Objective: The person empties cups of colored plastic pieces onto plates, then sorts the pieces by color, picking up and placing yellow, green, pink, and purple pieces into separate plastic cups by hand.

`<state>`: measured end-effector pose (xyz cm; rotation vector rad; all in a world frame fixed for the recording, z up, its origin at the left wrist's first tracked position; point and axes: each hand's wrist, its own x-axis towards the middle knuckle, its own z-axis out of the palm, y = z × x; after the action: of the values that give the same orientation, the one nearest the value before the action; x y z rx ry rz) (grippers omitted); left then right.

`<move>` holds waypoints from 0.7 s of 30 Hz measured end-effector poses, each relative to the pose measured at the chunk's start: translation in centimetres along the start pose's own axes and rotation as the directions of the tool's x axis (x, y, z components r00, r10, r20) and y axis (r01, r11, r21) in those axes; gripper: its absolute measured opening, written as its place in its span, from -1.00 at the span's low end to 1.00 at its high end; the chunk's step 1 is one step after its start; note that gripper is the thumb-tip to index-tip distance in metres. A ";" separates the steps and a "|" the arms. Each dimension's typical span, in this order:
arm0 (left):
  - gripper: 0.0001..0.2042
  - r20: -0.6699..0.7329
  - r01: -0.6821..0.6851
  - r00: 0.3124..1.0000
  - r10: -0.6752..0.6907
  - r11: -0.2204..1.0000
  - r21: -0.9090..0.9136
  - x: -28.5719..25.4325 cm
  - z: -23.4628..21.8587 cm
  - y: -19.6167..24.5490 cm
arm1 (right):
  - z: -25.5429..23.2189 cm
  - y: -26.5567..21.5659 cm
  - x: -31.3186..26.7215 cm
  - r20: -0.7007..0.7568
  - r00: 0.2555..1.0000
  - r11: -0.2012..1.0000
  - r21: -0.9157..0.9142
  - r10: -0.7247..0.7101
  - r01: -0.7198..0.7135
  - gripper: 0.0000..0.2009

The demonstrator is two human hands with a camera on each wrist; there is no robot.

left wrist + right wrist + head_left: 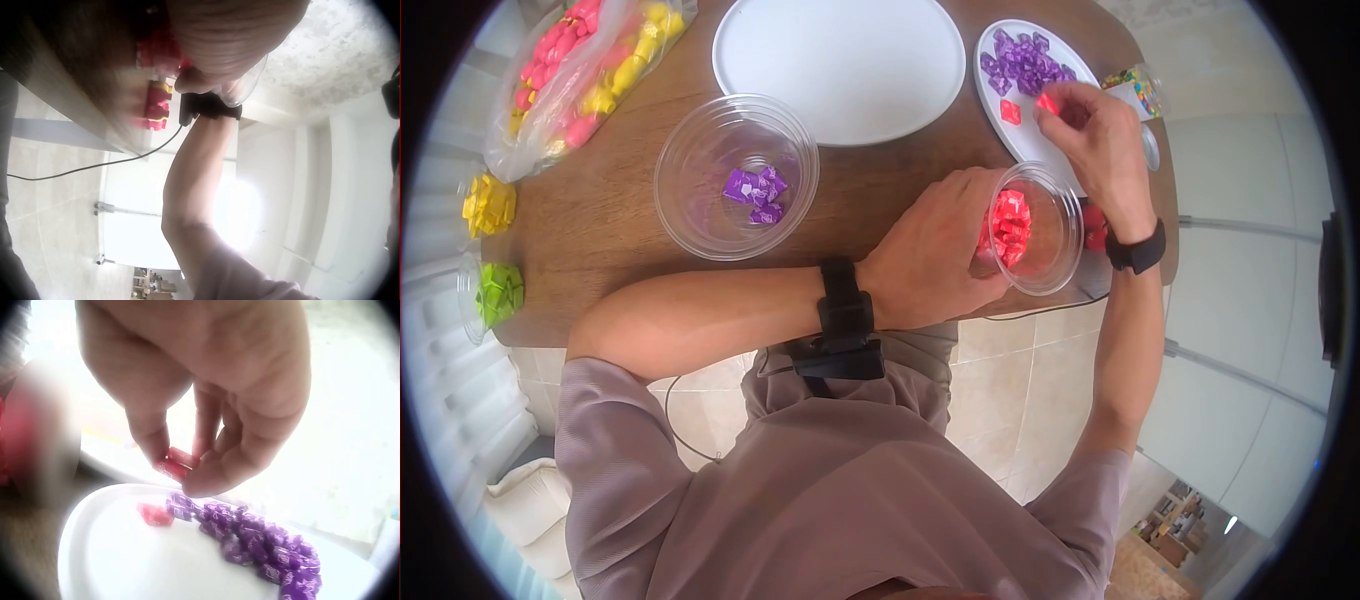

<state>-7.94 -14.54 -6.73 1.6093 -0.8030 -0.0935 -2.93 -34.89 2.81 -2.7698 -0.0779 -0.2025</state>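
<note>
The left hand (945, 250) grips a clear plastic cup (1055, 235) holding red wrapped candies (1011, 228), tilted near the table's front edge. Above an oval white plate (1050, 155), the right hand (1100, 140) pinches a red candy (1047, 103) between thumb and fingers. In the right wrist view, that red candy (174, 467) shows at the fingertips of the right hand (212, 394). On the plate lie a pile of purple candies (262, 547) and one red candy (156, 515). The left wrist view shows the left hand (237, 37) close up and partly dark.
A clear bowl (690, 215) with purple candies (757, 190) stands left of the left hand. A large white plate (840, 65) lies at the back. Further left are a bag (565, 85) of pink and yellow items, yellow candies (489, 205) and green candies (500, 294).
</note>
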 end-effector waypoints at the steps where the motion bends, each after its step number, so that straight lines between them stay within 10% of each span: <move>1: -0.33 -0.008 -0.018 1.000 0.018 1.000 0.008 0.0 0.1 -0.1 | 0.3 -0.1 0.2 0.000 1.000 1.000 0.000 0.003 -0.003 -0.72; 6: -0.34 0.004 -0.002 1.000 0.002 1.000 0.012 0.1 0.0 0.1 | 3.7 1.8 1.2 -0.067 0.963 0.964 0.010 -0.263 0.264 -0.74; 21: -0.35 -0.021 -0.010 1.000 0.011 1.000 0.026 -0.2 0.2 -0.1 | -0.7 0.2 -0.2 -0.016 0.999 0.954 0.299 0.042 -0.035 -0.75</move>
<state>-8.11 -14.60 -6.89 1.6276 -0.7995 -0.0591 -3.15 -35.32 3.35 -2.4649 -0.0438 -0.1943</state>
